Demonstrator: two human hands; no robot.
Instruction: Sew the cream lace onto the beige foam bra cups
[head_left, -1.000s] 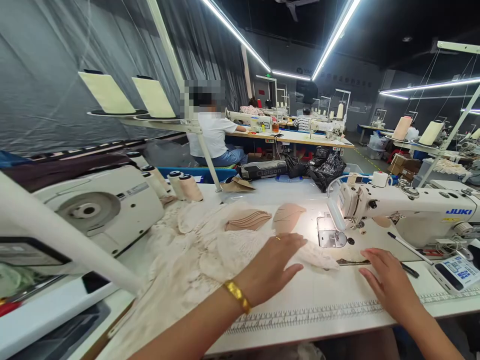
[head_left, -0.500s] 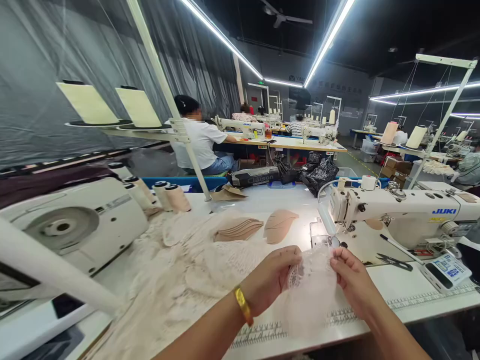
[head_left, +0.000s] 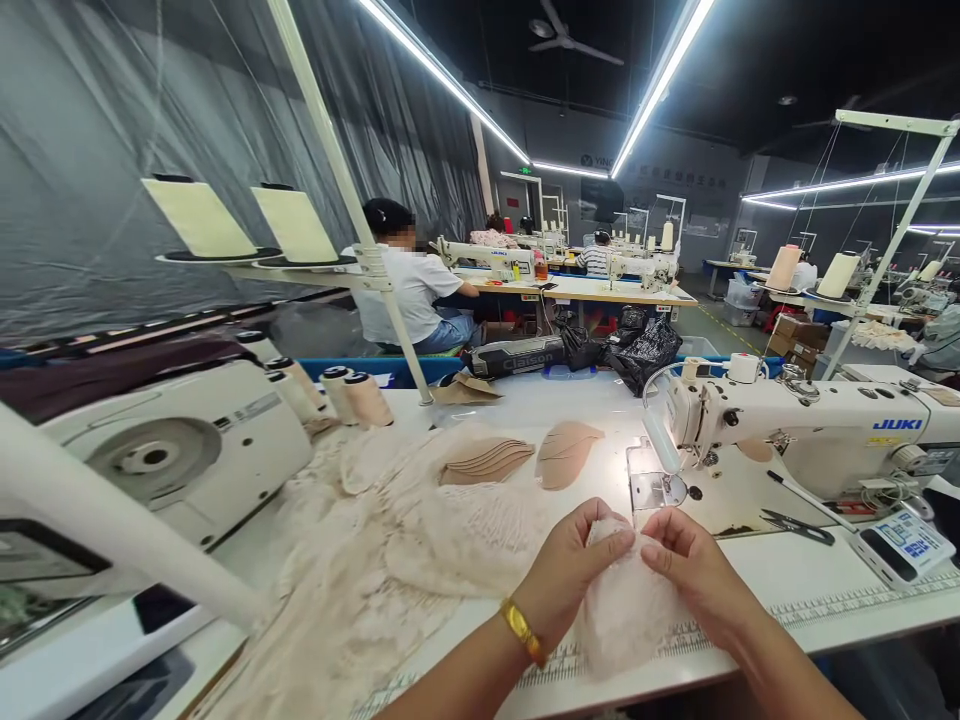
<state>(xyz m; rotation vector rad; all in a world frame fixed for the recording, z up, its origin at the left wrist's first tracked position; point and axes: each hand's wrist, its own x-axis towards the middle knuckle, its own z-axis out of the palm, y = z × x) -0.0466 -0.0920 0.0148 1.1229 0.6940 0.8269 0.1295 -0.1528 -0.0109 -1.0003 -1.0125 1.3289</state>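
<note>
My left hand (head_left: 574, 570) and my right hand (head_left: 694, 572) pinch the top edge of a pale lace piece (head_left: 626, 610), holding it just above the white table (head_left: 787, 580) in front of me. The fingers of both hands are closed on the lace, close together. A gold bangle sits on my left wrist. To the left of my hands lies a heap of cream lace fabric (head_left: 375, 550). Beyond it rest two stacks of beige cup-shaped pieces (head_left: 487, 460). The white sewing machine (head_left: 795, 420) stands to the right, its needle plate lit.
A second machine (head_left: 180, 450) and thread cones (head_left: 360, 395) stand at the left. Scissors (head_left: 799, 525) and a control panel (head_left: 904, 540) lie at the right. A person in a white shirt (head_left: 409, 290) sits at a table further back.
My hands have lifted the lace piece off the table, brought it together and lowered it a little toward me. The view has shifted slightly.
</note>
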